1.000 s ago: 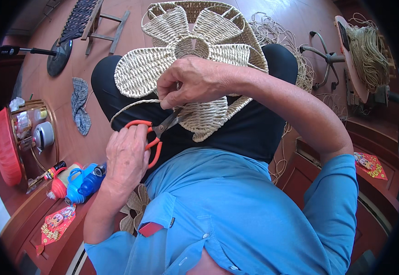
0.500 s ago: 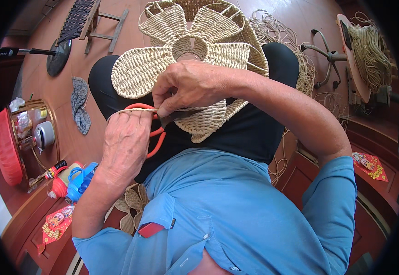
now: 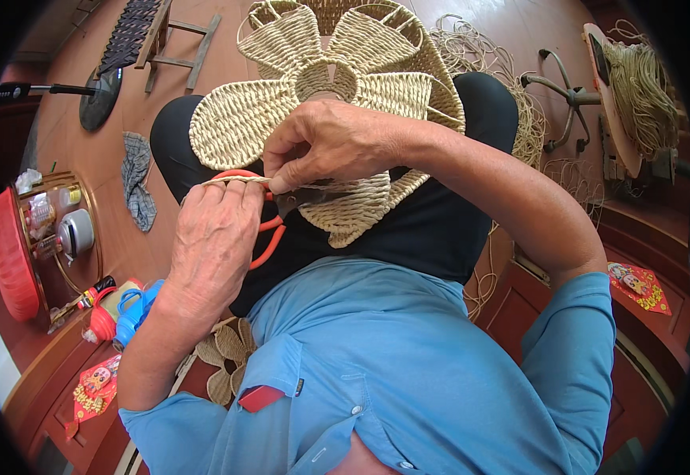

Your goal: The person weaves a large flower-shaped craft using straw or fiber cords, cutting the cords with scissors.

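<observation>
A woven flower-shaped basket piece (image 3: 242, 119) of pale twisted cord rests across my lap, with petals around a round centre. My left hand (image 3: 217, 222) is closed around a pair of scissors with orange-red handles (image 3: 269, 245); their dark blades point right, toward the lowest petal (image 3: 353, 212). A strand of twisted cord (image 3: 238, 179) runs over the fingers of my left hand. My right hand (image 3: 313, 146) pinches that strand between thumb and fingertips, just above the scissors. It hides part of the weave and the strand's far end.
Loose cord (image 3: 480, 59) lies heaped on the floor at the right, near a chair base (image 3: 573, 96) and a hank of cord (image 3: 638, 95). At the left are a wooden stool (image 3: 190, 51), a crumpled cloth (image 3: 137, 186), a red basin (image 3: 12, 253) and a blue bottle (image 3: 135, 309).
My left hand and the scissors have shifted slightly left and toward me. The woven piece has moved a touch to the left. My right hand keeps its pinch on the strand.
</observation>
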Motion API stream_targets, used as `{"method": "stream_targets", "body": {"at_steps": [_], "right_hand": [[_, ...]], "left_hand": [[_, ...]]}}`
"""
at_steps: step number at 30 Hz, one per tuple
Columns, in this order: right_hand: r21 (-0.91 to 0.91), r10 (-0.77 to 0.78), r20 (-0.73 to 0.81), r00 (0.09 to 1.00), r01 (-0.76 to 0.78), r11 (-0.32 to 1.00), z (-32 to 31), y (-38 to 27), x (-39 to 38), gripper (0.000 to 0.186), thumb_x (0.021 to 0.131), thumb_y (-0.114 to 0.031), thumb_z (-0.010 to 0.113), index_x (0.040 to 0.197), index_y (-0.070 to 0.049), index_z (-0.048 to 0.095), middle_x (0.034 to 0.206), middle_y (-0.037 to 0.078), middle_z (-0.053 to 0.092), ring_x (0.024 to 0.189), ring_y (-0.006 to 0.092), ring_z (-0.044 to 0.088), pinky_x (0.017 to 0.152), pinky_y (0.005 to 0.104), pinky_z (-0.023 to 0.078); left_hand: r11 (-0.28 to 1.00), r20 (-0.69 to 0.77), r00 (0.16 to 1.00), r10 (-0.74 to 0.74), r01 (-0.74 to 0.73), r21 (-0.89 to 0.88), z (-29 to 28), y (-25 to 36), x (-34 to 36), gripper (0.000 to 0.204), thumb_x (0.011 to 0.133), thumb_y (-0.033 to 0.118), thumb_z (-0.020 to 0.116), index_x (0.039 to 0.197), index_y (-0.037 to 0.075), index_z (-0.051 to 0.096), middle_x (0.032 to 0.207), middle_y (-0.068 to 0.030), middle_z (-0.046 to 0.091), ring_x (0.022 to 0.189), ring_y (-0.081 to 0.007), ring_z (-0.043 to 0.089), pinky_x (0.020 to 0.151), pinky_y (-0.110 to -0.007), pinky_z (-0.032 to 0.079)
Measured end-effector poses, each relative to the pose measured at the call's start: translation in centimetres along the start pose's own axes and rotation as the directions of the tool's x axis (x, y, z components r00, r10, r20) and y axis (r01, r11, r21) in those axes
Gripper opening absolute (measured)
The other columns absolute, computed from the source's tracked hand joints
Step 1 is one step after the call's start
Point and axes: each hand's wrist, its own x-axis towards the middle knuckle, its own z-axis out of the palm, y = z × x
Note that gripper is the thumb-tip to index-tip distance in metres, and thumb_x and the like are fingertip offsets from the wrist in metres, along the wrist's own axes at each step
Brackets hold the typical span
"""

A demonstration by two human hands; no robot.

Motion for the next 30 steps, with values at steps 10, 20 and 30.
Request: {"method": "stream_targets", "body": {"at_steps": [10,20,30], "right_hand": [[-0.026,-0.038,-0.031,0.999,0.037,0.999,0.4,-0.5,-0.3,0.023,0.096,-0.028,0.085,0.104,-0.006,0.085,0.087,0.006,0.08,0.079,0.0164,0.073,0.075,0.0362,0.058],[-0.05,0.001,-0.037,0.999,-0.003,0.999,0.5,-0.8,-0.5,0.023,0.096,-0.028,0.086,0.103,-0.006,0.085,0.085,0.006,0.08,0.08,0.0164,0.073,0.076,0.0367,0.058],[-0.077,-0.017,-0.075,0.997,0.012,0.997,1.1,-0.5,-0.2,0.022,0.096,-0.025,0.086,0.104,-0.005,0.085,0.083,0.006,0.078,0.078,0.015,0.072,0.074,0.0358,0.057]], "left_hand": [[0.997,-0.035,0.999,0.041,-0.039,0.063,0.3,-0.8,0.3,0.029,0.094,0.011,0.068,0.122,0.005,0.073,0.103,-0.0088,0.071,0.1,-0.0239,0.07,0.09,-0.039,0.052],[0.998,-0.046,0.998,0.044,-0.042,0.039,0.7,-0.7,0.3,0.023,0.094,0.011,0.068,0.116,0.005,0.072,0.1,-0.0091,0.071,0.099,-0.0244,0.07,0.09,-0.039,0.053],[0.994,-0.098,0.994,0.054,-0.043,0.104,1.6,-0.8,0.2,0.02,0.091,0.01,0.072,0.111,0.004,0.071,0.092,-0.0086,0.071,0.09,-0.0228,0.072,0.086,-0.038,0.056]]}}
